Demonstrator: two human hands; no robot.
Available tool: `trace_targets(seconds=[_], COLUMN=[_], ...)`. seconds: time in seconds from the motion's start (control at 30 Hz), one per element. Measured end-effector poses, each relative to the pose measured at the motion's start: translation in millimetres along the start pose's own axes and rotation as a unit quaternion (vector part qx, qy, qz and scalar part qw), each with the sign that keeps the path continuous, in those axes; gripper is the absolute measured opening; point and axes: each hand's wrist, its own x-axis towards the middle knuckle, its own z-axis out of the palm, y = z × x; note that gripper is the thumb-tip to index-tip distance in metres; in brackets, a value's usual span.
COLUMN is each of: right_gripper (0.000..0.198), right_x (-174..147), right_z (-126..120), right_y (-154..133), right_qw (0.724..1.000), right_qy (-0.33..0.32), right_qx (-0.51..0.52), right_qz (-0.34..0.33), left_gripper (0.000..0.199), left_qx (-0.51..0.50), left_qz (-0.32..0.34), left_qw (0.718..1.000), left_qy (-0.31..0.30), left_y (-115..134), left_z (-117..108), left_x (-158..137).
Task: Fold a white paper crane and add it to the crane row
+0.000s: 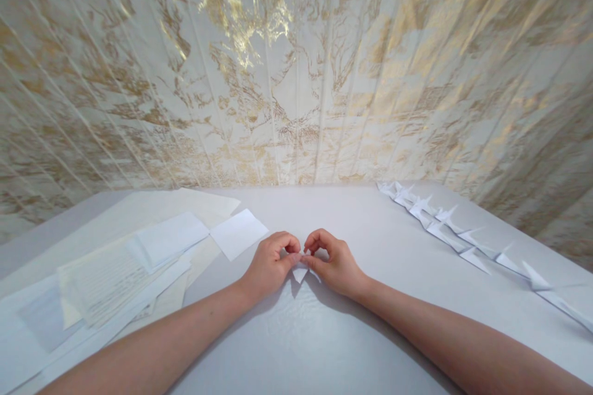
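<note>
Between my two hands, low over the middle of the table, is a small folded white paper point(299, 273) with pointed flaps hanging down. My left hand point(273, 262) pinches its upper left part between thumb and index finger. On the other side my right hand point(334, 262) pinches it the same way, the fingertips almost meeting. The upper part of the folded paper is mostly hidden behind the fingers. A square sheet of white paper point(239, 234) lies flat just left of my left hand.
Overlapping loose sheets, some with handwriting point(109, 284), spread over the left of the white table point(296, 345). Folded paper cranes point(421, 207) stand in rows along the right side. A white wall covering with gold patterns point(296, 74) rises behind the table.
</note>
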Motion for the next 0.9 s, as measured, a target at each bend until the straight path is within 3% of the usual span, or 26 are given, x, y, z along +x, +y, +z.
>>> trace_targets(seconds=[0.33, 0.53, 0.77, 0.9], right_gripper=[0.014, 0.016, 0.015, 0.016], right_x=[0.4, 2.2, 2.8, 3.3], right_z=[0.1, -0.1, 0.5, -1.9], right_y=[-3.3, 1.0, 2.5, -1.0], right_qw=[1.0, 0.998, 0.997, 0.997], right_qy=[-0.02, 0.006, 0.003, -0.008], right_qx=[-0.008, -0.003, -0.024, -0.063], right_qz=[0.005, 0.06, 0.072, 0.052], left_gripper=[0.013, 0.009, 0.015, 0.016], left_qx=[-0.005, -0.02, 0.145, 0.174], left_qz=[-0.025, -0.058, -0.004, 0.002], left_qw=[0.999, 0.997, 0.989, 0.984], left_qy=[-0.025, -0.041, -0.022, -0.033], left_y=[4.8, 2.4, 0.5, -1.0], left_z=[-0.3, -0.1, -0.2, 0.3], left_x=[2.1, 1.7, -2.2, -1.2])
